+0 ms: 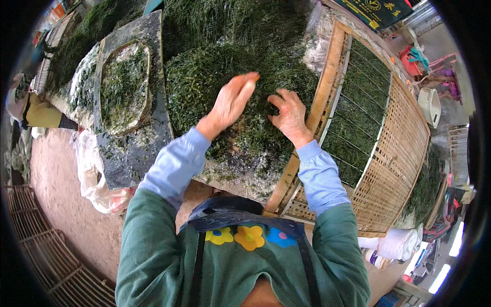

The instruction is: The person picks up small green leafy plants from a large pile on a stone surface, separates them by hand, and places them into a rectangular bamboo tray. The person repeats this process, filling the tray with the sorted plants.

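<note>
My left hand (234,101), slightly blurred, is over a heap of dark green leafy material (199,76), possibly tea or seaweed; its palm side is hidden. To its right, my right hand (288,115) curls its fingers low over the same heap, around a small dark clump that is hard to make out. Right of the hands lies a woven bamboo tray (399,161) with a wooden edge (326,84). On it rests a thin white wire-crossed frame (378,153) over a flat layer of the green material. At the left, a grey board (157,153) carries an oval-rimmed opening or ring (148,76) filled with green pieces.
A white plastic bag (90,169) hangs by the board's lower left. Another person's gloved or sleeved arm (44,111) shows at far left. Slatted racks (50,245) stand lower left. A white basket (429,107) and a red container (409,61) are at the right.
</note>
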A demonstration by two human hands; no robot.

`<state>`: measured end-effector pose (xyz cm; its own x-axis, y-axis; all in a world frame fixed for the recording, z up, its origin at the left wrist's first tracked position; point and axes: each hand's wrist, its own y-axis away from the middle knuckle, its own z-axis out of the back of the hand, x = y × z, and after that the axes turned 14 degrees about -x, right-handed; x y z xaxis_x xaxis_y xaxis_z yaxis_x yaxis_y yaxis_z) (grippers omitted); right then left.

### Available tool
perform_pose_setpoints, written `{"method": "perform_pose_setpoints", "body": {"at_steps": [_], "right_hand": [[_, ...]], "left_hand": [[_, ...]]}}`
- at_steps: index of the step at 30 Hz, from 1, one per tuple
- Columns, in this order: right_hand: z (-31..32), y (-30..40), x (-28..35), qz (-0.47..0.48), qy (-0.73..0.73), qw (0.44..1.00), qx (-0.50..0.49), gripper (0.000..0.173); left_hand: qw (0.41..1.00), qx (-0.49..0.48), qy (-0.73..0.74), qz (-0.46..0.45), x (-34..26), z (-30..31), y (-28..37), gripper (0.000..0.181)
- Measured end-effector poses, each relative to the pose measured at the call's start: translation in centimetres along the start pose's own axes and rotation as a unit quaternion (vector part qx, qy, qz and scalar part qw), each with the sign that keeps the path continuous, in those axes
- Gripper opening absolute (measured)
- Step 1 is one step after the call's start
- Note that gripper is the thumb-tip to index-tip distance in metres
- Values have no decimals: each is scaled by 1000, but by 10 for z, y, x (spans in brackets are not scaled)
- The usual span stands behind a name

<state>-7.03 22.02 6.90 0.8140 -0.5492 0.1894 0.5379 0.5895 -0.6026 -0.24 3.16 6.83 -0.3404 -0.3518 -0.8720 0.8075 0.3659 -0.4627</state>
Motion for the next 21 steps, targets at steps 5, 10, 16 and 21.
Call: {"method": "perform_pose_setpoints", "body": {"at_steps": [5, 10, 16, 21], "right_hand": [[51, -45, 3, -24, -204, 970, -130, 39], [47, -52, -29, -155, -295, 935, -121, 40], [-5, -9, -67, -244, -173, 954, -12, 39], [-7, 25, -27, -233, -119, 943, -206, 31]], "left_hand": [[863, 121, 400, 284, -34, -62, -73, 80], [830, 135, 423, 338, 17, -99, -18, 73], [822, 110, 209, 519, 55, -90, 26, 45], [888, 159, 79, 424, 18, -61, -17, 37]]}}
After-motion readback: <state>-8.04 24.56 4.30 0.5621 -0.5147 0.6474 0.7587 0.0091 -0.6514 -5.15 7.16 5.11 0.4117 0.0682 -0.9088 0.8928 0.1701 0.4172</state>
